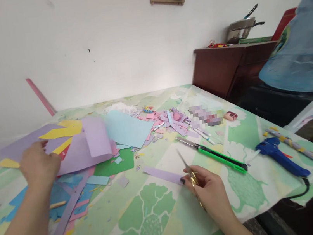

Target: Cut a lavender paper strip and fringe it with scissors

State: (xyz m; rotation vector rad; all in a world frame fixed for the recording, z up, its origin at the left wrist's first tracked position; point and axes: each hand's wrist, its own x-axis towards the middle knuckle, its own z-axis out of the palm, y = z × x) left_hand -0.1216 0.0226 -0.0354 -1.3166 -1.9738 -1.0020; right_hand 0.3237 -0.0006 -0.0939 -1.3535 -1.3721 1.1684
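Observation:
My right hand (209, 188) is closed round a pair of small gold-handled scissors (193, 176), their blades pointing up and away. A narrow purple paper strip (162, 174) lies with its right end at the thumb; whether the fingers also pinch it I cannot tell. My left hand (38, 162) reaches over the paper pile at the left, thumb and forefinger apart. Just beyond its fingers are yellow paper pieces (61, 131), and a curled purple sheet (98, 140) is to its right. Part of a red piece (65, 151) shows beside the thumb.
A green utility knife (221, 158) lies right of centre, its blade out. Further right are a blue glue gun (283, 157) with a cord and a wrapped stick (302, 148). A light blue sheet (128, 127) and paper scraps (174, 118) cover the back. A brown cabinet (222, 68) stands behind.

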